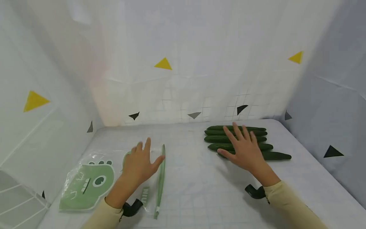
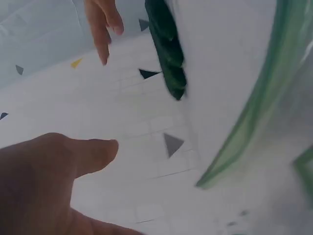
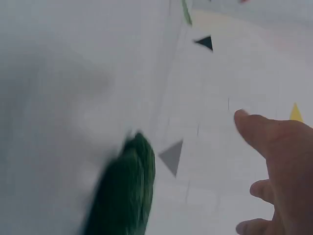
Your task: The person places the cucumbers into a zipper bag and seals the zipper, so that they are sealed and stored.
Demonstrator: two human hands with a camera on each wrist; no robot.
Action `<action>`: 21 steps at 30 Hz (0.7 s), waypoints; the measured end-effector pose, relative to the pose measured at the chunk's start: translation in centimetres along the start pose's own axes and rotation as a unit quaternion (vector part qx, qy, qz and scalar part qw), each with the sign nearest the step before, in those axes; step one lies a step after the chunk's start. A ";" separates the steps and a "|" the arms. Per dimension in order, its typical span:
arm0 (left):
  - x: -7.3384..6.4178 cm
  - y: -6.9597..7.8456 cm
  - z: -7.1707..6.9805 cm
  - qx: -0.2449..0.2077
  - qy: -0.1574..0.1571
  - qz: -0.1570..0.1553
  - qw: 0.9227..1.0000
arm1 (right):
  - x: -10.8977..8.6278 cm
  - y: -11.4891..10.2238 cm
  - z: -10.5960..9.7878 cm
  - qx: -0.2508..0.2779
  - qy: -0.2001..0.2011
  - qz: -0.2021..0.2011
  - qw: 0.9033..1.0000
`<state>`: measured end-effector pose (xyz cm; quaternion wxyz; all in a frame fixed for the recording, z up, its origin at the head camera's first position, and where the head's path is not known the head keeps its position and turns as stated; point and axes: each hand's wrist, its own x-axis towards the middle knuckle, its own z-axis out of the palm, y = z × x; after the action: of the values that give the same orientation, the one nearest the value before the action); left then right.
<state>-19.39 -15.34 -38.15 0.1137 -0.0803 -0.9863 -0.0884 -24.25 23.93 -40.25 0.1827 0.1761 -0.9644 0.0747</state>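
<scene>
Several long green cucumbers lie side by side on the right of the white table. My right hand hovers over them with its fingers spread, holding nothing. On the left lies a clear zip bag with a green cartoon face printed on it and a green zip strip along its right side. Above the bag is my left hand, fingers extended and thumb out toward the strip, also holding nothing. In the right wrist view the cucumbers appear dark and blurred below the right hand.
White sheeting with yellow triangles and dark triangles walls in the table at the back and both sides. Between the bag and the cucumbers runs a stretch of bare table surface. A black wrist mount sits under the right wrist.
</scene>
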 end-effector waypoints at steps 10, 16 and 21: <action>-3.4 -0.8 4.2 -0.029 -0.106 0.001 0.994 | 0.2 -7.3 3.4 0.149 -0.049 -0.170 0.973; -3.6 -1.6 4.7 -0.066 -0.098 0.011 0.993 | 0.8 -12.4 4.7 0.159 -0.116 -0.236 0.952; -3.6 -2.4 4.5 -0.119 -0.106 0.009 0.987 | 1.7 -15.5 5.5 0.169 -0.152 -0.275 0.934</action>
<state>-17.31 -17.34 -43.66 -0.0014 -0.1115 -0.9745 -0.1946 -21.82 7.94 -43.41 0.0148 0.4715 -0.8679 0.1555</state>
